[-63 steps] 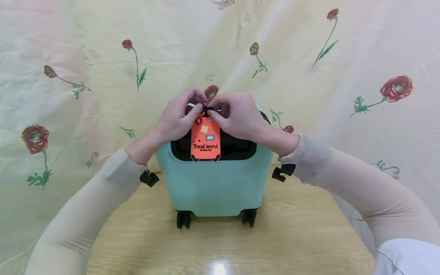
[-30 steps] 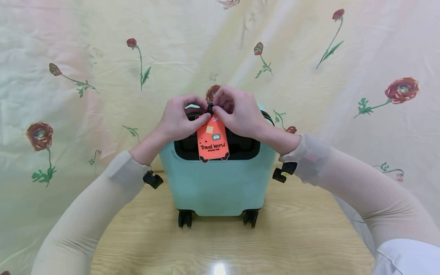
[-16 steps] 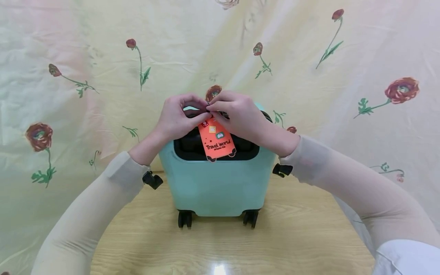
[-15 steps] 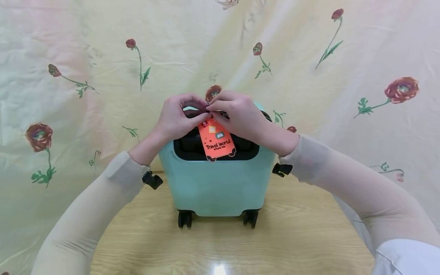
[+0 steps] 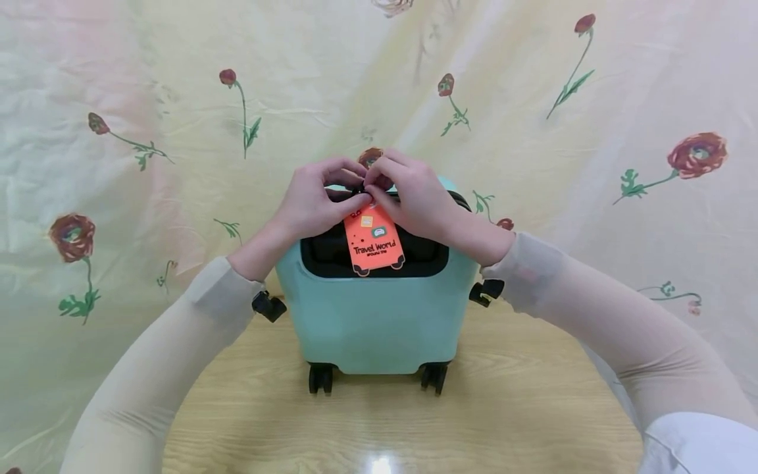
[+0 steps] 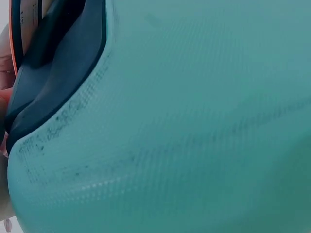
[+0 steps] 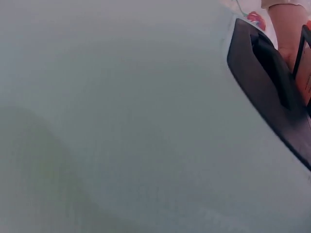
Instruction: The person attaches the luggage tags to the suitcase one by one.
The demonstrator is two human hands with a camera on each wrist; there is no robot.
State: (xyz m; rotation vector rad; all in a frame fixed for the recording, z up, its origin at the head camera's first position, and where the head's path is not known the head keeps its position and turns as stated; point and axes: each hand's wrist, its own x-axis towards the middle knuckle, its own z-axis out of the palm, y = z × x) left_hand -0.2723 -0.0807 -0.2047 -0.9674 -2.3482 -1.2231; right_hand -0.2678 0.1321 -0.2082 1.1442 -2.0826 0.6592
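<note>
An orange luggage tag printed "Travel World" hangs, slightly tilted, in front of the black recess of a mint-green suitcase. My left hand and right hand meet above it in the head view. Thumb and fingers of both pinch the black strap at the tag's top. The fingertips cover most of the strap and its join to the handle. In the left wrist view the suitcase shell fills most of the picture. The right wrist view shows the shell and the tag's edge.
The suitcase stands upright on black wheels on a wooden table. Behind it hangs a pale cloth printed with red flowers. Small black cameras are strapped at both wrists.
Over two seconds the tag swings from hanging straight to tilted, its lower end shifting right. Both hands keep fingering the strap; the right fingers lift, lower and curl again, and the left hand shifts slightly right.
</note>
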